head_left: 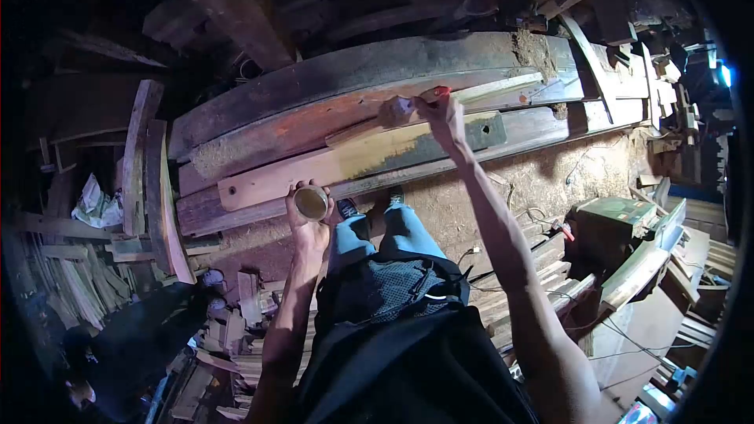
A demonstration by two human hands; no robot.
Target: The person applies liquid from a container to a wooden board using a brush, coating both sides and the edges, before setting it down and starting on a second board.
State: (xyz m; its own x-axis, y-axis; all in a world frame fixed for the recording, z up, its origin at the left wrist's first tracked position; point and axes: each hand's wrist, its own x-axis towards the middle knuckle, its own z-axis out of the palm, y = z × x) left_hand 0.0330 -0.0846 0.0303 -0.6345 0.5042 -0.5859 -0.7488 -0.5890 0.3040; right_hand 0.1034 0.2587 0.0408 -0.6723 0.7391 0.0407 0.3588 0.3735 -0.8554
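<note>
A round cup (311,202) with brownish contents sits in my left hand (310,234), fingers curled around its side, near the front edge of the bench planks. My right hand (445,122) is closed above the boards around a small thing with a red part (442,91); its kind is not clear. Beneath the hands lies a long board (290,178) with a hole near each end. Its left part is bare pale wood, and the right part carries a dark grey-green coat with a ragged edge. A narrow light strip (503,88) lies behind it.
Thick planks (267,145) form the long bench, with sawdust on them. Upright boards (141,157) lean at its left end. A boxy machine (616,218) stands at right, with cables near it. Stacked wood offcuts (243,298) lie around my legs.
</note>
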